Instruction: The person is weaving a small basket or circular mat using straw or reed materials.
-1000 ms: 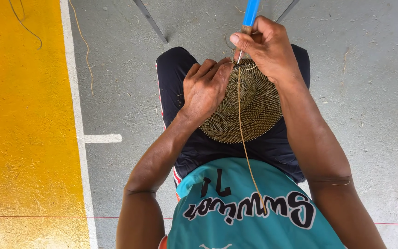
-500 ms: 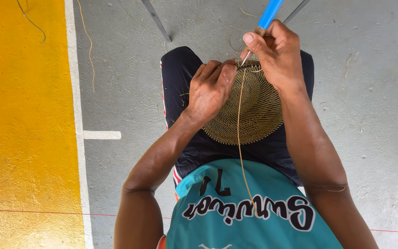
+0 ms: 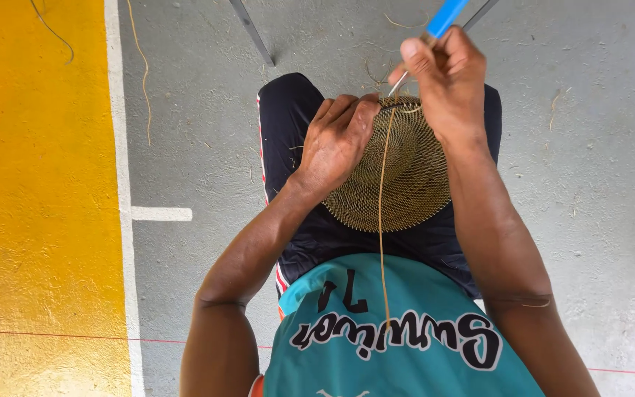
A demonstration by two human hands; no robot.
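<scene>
- While it rests on the lap, the round woven disc (image 3: 398, 173) is pinned at its rim by the left hand (image 3: 336, 143) — steadying it.
- The right hand (image 3: 446, 81) pinches a blue-handled tool (image 3: 435, 26) at the rim, beside the loose strand (image 3: 382, 220).

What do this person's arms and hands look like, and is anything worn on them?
Both arms are bare from shoulder to fingertip: no sleeves, gloves, watch or rings show. The left hand and right hand are uncovered, with short nails. The only clothing in view is a sleeveless teal jersey with dark lettering and dark shorts with a red and white side stripe.
</scene>
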